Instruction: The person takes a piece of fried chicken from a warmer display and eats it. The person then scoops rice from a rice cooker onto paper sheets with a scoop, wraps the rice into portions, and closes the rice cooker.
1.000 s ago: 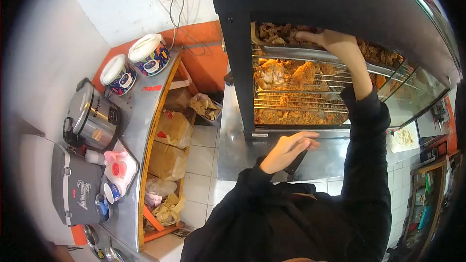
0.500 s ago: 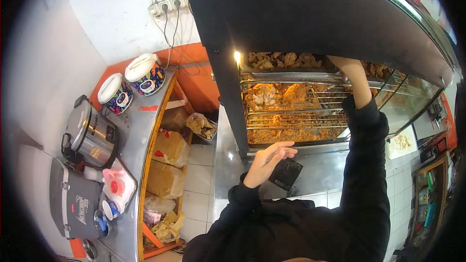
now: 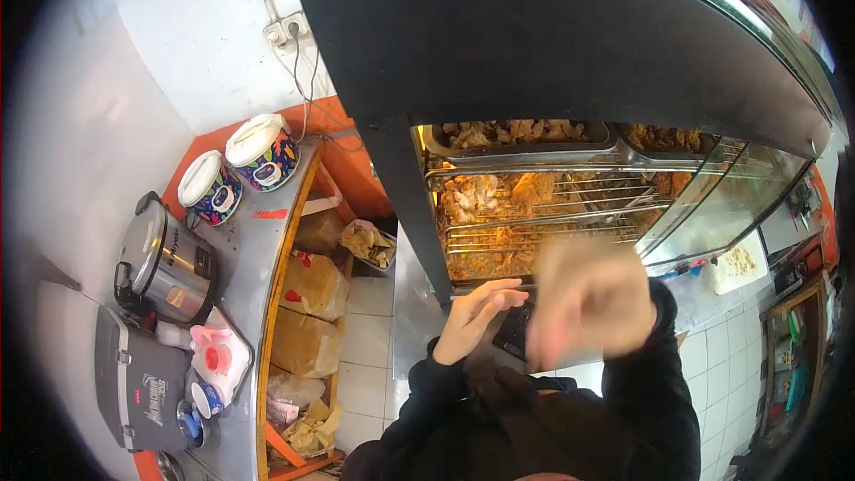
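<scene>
My left hand (image 3: 475, 319) is held in front of the display cabinet's lower edge, fingers stretched out and holding nothing. Beside it, my right hand (image 3: 595, 303) is smeared by motion, so its fingers and anything in them cannot be made out. Behind the hands is the lit black cabinet (image 3: 534, 44). Pieces of fried food (image 3: 469, 196) lie on its wire rack (image 3: 614, 205), with crumbs below. Above the rack, a metal tray (image 3: 436, 147) of fried pieces stands at the left, next to a second filled tray (image 3: 663, 136).
The cabinet's glass door (image 3: 712, 214) slants out at the right. At the left, a metal-topped counter (image 3: 254, 249) bears two patterned pots (image 3: 261, 153), a steel rice cooker (image 3: 169, 254), a grey cooler box (image 3: 142, 383) and a white tray (image 3: 233, 374). Wrapped packages (image 3: 307, 330) fill the shelf below.
My right hand has come out of the cabinet, down and toward my body, beside my left hand. My left hand has shifted slightly down and left. The camera view has tilted a little.
</scene>
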`<act>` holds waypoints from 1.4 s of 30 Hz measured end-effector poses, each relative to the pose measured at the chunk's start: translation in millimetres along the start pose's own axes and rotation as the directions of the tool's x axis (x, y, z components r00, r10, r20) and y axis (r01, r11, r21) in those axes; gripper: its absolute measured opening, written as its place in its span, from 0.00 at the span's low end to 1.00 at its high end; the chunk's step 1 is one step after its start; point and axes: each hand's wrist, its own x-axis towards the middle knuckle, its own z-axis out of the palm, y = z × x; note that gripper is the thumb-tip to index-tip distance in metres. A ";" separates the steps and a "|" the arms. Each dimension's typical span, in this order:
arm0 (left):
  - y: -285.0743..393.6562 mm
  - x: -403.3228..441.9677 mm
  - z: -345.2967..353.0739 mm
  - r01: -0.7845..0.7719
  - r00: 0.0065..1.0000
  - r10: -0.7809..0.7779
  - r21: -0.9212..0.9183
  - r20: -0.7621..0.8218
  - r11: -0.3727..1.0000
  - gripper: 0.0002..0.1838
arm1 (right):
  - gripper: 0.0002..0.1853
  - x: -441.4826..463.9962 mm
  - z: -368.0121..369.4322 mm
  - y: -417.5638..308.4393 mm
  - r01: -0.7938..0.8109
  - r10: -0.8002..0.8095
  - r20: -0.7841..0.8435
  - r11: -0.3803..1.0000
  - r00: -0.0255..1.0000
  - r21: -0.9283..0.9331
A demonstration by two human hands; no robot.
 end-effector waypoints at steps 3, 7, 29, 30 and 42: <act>1.8 1.6 -7.9 -0.021 1.000 0.021 0.065 0.004 0.998 0.17 | 0.09 4.9 15.3 -6.1 0.002 -0.148 0.305 0.901 0.941 0.433; 8.1 -9.0 -8.1 -0.022 0.998 0.025 0.060 -0.052 0.998 0.18 | 0.13 -3.6 22.6 -1.2 0.079 -0.275 0.299 0.842 0.914 0.533; 14.0 -53.0 -31.5 -0.076 0.968 0.086 0.050 -0.237 0.996 0.18 | 0.16 82.5 -92.4 104.2 -0.185 0.127 -0.220 -0.244 0.967 -0.952; 13.3 -56.0 -32.5 -0.077 0.966 0.087 0.050 -0.245 0.996 0.17 | 0.19 80.1 -99.3 109.8 -0.200 0.130 -0.225 -0.184 0.966 -0.962; 0.5 -79.0 -44.4 -0.074 0.945 0.054 -0.048 -0.322 0.996 0.18 | 0.22 96.0 -88.6 82.0 -0.203 0.433 -0.232 -0.112 0.871 -0.973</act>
